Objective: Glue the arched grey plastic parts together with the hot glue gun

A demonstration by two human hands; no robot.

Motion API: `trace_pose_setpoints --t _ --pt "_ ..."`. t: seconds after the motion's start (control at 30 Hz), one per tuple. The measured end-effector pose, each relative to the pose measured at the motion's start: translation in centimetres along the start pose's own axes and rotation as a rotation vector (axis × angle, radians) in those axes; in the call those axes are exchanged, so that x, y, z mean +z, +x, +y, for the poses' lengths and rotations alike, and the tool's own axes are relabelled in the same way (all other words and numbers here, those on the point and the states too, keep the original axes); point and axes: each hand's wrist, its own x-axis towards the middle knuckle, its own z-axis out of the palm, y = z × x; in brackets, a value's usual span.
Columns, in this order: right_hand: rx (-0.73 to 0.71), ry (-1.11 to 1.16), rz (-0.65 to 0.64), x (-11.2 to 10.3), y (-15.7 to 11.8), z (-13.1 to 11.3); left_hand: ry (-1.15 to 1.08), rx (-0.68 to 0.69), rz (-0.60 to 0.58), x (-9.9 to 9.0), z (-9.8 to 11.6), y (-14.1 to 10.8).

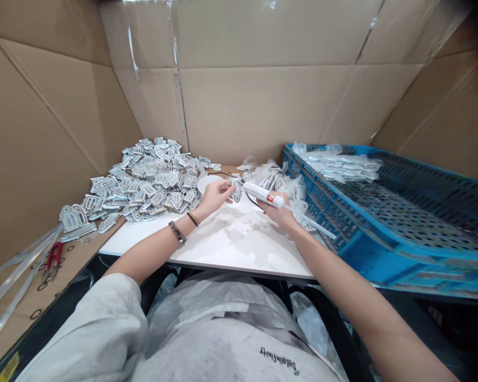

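My right hand [278,209] is wrapped round a white hot glue gun [263,194] with a red label. A long translucent glue stick [310,220] sticks out of its back end, and its nozzle points left. Close to the nozzle, my left hand [218,195] pinches a small grey-and-white flat piece [236,189]. A white round dish [207,183] lies partly hidden behind my left hand. Both hands are over a white board [239,239] with small specks on it.
A big heap of similar pieces [155,178] rises at the left. Bagged pieces [266,175] lie against a blue crate [342,212], which holds white packets [338,163]. Red-handled snips [53,260] and glue sticks [22,273] lie far left. Cardboard walls [263,101] enclose the table.
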Motion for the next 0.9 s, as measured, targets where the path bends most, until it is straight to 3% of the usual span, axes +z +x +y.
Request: trace_pose_setpoints --t 0.37,0.9 --pt "0.000 -0.047 0.026 -0.4 -0.2 -1.3 -0.201 -0.183 0.047 0.2 -0.2 0.3" --pt "0.036 -0.018 0.057 -0.7 -0.1 -1.3 -0.048 -0.050 -0.022 -0.1 -0.1 0.2"
